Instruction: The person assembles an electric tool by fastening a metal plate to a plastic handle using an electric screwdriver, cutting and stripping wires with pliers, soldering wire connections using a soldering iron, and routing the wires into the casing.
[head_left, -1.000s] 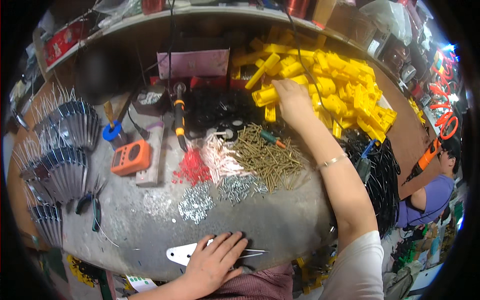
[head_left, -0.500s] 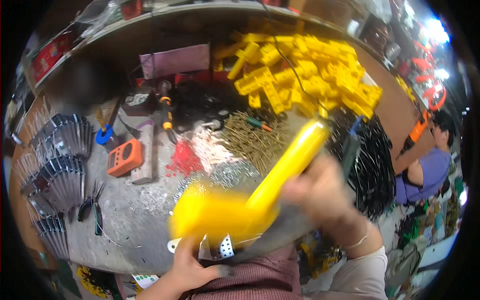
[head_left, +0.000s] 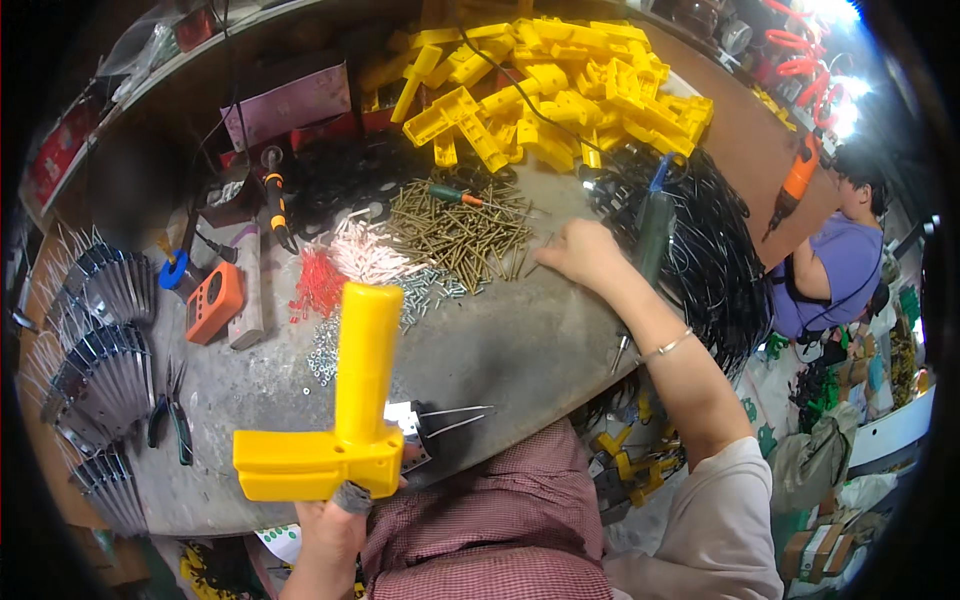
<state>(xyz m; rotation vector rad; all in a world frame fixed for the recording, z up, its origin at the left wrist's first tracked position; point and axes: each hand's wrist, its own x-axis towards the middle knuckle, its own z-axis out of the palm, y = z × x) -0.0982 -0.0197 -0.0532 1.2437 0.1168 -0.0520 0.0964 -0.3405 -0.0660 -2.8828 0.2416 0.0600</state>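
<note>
In my left hand (head_left: 335,520) is a T-shaped yellow plastic housing (head_left: 368,360), its round tube pointing up and its boxy part to the left. A dark wrap covers one of that hand's fingers. Behind the housing a metal plate with two thin prongs (head_left: 455,415) sticks out to the right. My right hand (head_left: 585,255) reaches to the right edge of a pile of brass-coloured screws (head_left: 460,235), fingers pinched together; what is between them is too small to make out. A dark green power screwdriver (head_left: 655,235) is just beyond my right wrist.
Yellow housing halves (head_left: 560,90) are heaped at the back. Black cables (head_left: 700,240) lie at right. Pink-white and red small parts (head_left: 320,285) and metal nuts (head_left: 322,350) sit mid-table. Pliers (head_left: 175,415), an orange device (head_left: 213,303) and fanned metal plates (head_left: 100,370) are at left. A person (head_left: 830,250) sits far right.
My right hand has left the tube's side and moved up and left to the screws. The housing has swung more upright and slightly left in my left hand.
</note>
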